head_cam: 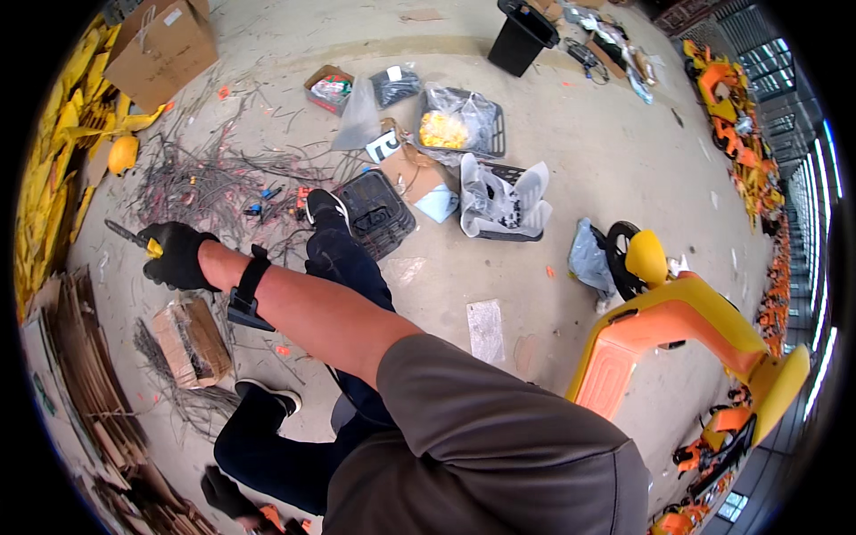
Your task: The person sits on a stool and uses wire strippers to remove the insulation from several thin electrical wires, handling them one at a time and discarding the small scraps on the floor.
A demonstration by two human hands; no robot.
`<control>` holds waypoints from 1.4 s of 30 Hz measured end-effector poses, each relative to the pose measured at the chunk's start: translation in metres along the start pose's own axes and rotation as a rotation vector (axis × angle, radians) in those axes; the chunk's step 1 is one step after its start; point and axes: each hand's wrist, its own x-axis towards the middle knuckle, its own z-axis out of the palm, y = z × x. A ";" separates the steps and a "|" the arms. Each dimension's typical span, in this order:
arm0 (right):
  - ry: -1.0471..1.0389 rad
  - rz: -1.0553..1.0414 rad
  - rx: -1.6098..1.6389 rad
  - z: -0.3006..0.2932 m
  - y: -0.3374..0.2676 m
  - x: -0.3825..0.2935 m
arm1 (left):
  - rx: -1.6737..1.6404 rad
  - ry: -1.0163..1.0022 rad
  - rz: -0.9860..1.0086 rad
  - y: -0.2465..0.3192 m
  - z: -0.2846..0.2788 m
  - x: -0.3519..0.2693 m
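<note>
My right hand [175, 257], in a black glove, is stretched out over the floor. It grips a hand tool [127, 234] with a long dark blade-like end and a yellow part at the fist; its exact kind cannot be told. Loose cut cables [200, 180] lie scattered beyond this hand. A taped cardboard box [192, 342] stands on the floor on the near side of it. At the bottom edge is my left hand [224, 491], also black-gloved and partly cut off. Orange pieces [271, 515] show beside it, and what its fingers do is unclear.
A black plastic case [376, 214] lies by my foot. Past it stand a crate with clear bags [498, 127] and a lined crate [505, 200]. A yellow-orange scooter body [669, 301] rises at right. Flattened cardboard [90, 374] and yellow parts [50, 180] are piled at left.
</note>
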 end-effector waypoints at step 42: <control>-0.044 0.250 -0.113 0.046 -0.001 -0.012 | -0.612 -0.667 -0.305 0.015 0.229 0.190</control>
